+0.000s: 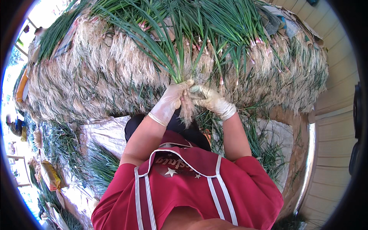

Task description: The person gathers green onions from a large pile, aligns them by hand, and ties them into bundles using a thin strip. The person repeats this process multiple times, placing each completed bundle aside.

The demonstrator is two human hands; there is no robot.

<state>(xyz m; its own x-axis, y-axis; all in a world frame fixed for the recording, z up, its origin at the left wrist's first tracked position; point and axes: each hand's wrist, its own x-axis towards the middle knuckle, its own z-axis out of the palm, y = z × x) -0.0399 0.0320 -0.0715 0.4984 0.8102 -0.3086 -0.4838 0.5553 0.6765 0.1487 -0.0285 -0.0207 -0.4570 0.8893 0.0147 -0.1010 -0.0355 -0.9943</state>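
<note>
My left hand [170, 97], in a thin whitish glove, is closed around a bunch of green garlic plants [178, 64]. Long flat leaves fan up and away from me, and the pale roots [187, 110] hang below the fist toward my lap. Close on its right is my right hand [212, 100], gloved too and soiled at the fingers. Its curled fingertips meet the bunch at the stem bases, with a bit of green between them; whether they grip it is unclear. Before me lies a large heap of similar plants [129, 54], with pinkish-white bases and matted roots facing me.
Loose leaves [267, 152] litter a white woven sheet [277, 135] at right. More green plants [100, 164] lie at left, near a yellow bag [51, 175]. A ribbed wall [330, 161] curves along the right. Another person [16, 126] is at the far left.
</note>
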